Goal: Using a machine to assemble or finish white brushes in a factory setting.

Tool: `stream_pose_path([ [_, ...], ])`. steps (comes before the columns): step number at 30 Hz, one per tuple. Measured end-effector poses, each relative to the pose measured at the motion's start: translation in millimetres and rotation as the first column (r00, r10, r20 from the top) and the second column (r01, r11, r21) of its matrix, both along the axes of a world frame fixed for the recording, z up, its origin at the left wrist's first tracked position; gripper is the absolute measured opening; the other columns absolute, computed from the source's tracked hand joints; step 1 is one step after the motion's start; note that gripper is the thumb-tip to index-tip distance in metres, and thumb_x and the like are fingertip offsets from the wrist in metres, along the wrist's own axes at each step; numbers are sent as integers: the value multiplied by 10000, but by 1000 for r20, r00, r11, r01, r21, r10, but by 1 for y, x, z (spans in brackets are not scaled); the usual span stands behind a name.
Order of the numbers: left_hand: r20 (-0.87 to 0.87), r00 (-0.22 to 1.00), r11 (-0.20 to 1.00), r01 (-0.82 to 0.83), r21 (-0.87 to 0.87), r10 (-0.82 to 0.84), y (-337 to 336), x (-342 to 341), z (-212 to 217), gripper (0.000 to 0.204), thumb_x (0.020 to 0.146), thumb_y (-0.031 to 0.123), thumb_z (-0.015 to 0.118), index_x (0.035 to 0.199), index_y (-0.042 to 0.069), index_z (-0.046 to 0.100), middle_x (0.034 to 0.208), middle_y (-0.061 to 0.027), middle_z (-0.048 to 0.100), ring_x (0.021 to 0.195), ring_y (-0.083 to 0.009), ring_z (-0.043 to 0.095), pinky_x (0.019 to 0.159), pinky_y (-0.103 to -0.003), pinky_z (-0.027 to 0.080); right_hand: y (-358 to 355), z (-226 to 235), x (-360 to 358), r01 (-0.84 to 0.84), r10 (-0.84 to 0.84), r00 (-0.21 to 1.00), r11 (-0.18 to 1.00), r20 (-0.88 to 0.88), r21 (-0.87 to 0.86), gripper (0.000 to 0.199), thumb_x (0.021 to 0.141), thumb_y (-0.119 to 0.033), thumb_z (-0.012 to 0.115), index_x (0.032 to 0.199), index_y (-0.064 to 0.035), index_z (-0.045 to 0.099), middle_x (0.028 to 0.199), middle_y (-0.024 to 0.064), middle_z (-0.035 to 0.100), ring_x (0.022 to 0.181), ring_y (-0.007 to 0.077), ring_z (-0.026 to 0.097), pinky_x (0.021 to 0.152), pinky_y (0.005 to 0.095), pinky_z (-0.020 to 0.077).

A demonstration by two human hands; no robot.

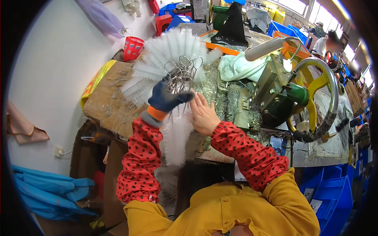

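A fan of white bottle brushes [175, 43] with twisted wire stems and looped wire ends lies spread at the left of the bench. My left hand [167, 96], in a dark blue glove with an orange cuff, is closed around the wire stems below the loops. More white bristles [174, 139] hang toward me over the near edge. Bare, my right hand [204, 116] rests just right of the stems. Its fingers are stretched out, with the tips close to the gloved thumb; whether they touch the wires is hard to tell.
Right of my hands stands a green machine [289, 98] with a large yellow-spoked handwheel [334, 94]. Wire scraps [252, 120] litter its base. A pale green cloth [242, 67] and a lamp [264, 49] are behind. Blue crates [330, 196] stand low right; a red bucket [133, 48] sits far left. People work at far right.
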State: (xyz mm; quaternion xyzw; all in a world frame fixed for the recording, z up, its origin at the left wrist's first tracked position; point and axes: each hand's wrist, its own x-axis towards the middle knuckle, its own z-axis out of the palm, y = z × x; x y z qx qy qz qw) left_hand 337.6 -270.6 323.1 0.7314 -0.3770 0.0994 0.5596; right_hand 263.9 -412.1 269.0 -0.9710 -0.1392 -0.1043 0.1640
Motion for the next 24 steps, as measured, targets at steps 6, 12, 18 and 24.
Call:
stream_pose_path([
  [6, -236, 969, 997, -73, 31, 79, -11, -5, 6, 467, 662, 112, 749, 1061, -7, 538, 866, -49, 612, 790, -119, 562, 723, -243, 459, -15, 12, 10, -124, 141, 986, 977, 89, -176, 618, 747, -177, 532, 1283, 24, 300, 1367, 179, 244, 1151, 329, 346, 879, 424, 363],
  [12, -227, 929, 956, 290, -40, -291, 39, 4, 33, 679, 708, 125, 706, 1265, -29, 350, 1058, -82, 547, 963, -152, 509, 826, -288, 425, -31, 116, 2, -453, 101, 773, 779, 626, 434, 610, 771, -294, 601, 1259, -20, 359, 1256, 183, 411, 1146, 323, 410, 978, 403, 296],
  [18, -232, 973, 985, 26, 169, 15, 27, -7, 1, 658, 599, 318, 776, 1124, 35, 498, 1089, -117, 545, 994, -211, 512, 846, -357, 409, 8, 111, 49, -385, 314, 865, 915, 392, 117, 268, 810, -321, 540, 900, -69, 543, 806, 106, 562, 713, 306, 582, 622, 390, 473],
  [24, 207, 749, 653, -654, 382, 629, -15, -32, -26, 805, 487, 455, 787, 1084, 10, 481, 1001, -198, 572, 897, -324, 560, 725, -383, 449, 13, 95, 54, -312, 160, 768, 939, 620, 145, 243, 822, -316, 529, 782, -76, 534, 694, 85, 529, 609, 285, 573, 518, 393, 454],
])
